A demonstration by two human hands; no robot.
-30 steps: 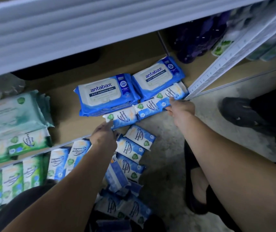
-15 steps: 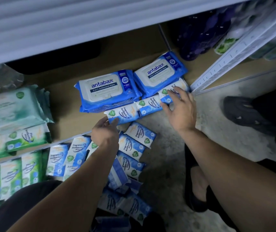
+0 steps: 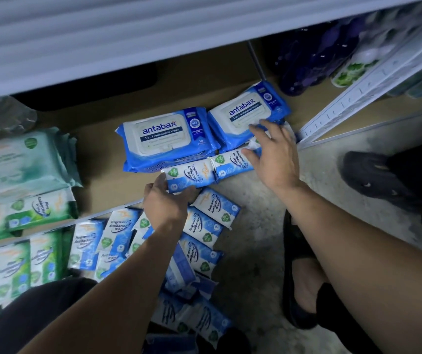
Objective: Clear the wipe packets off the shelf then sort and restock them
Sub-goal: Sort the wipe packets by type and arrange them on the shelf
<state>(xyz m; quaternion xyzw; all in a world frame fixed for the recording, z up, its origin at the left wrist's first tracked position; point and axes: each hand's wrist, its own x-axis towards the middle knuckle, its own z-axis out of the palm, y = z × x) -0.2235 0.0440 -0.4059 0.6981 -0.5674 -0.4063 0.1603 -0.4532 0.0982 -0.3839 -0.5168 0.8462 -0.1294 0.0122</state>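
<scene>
Two large blue Antabax wipe packs point(image 3: 164, 139) point(image 3: 245, 111) lie flat on the brown shelf board point(image 3: 97, 154). In front of them, along the shelf edge, runs a row of small blue fragrance-free packets. My left hand point(image 3: 165, 200) grips the leftmost small packet point(image 3: 192, 173), thumb at its left end and fingers curled under its front edge. My right hand point(image 3: 273, 154) rests spread over the row's right end, thumb against the second packet point(image 3: 230, 163), fingertips on the right Antabax pack. The third packet is mostly hidden under that hand.
Several more small blue packets point(image 3: 204, 226) lie piled on the floor below. Green pine packets point(image 3: 38, 208) and large green packs point(image 3: 26, 162) fill the shelf's left; green ones point(image 3: 13, 264) line the floor. Purple bottles point(image 3: 314, 62), a white upright point(image 3: 358, 98), someone's dark shoe point(image 3: 373, 175).
My right hand let go of the row's right end, opened and slid up over it onto the right Antabax pack. My left hand closed round the leftmost small packet.
</scene>
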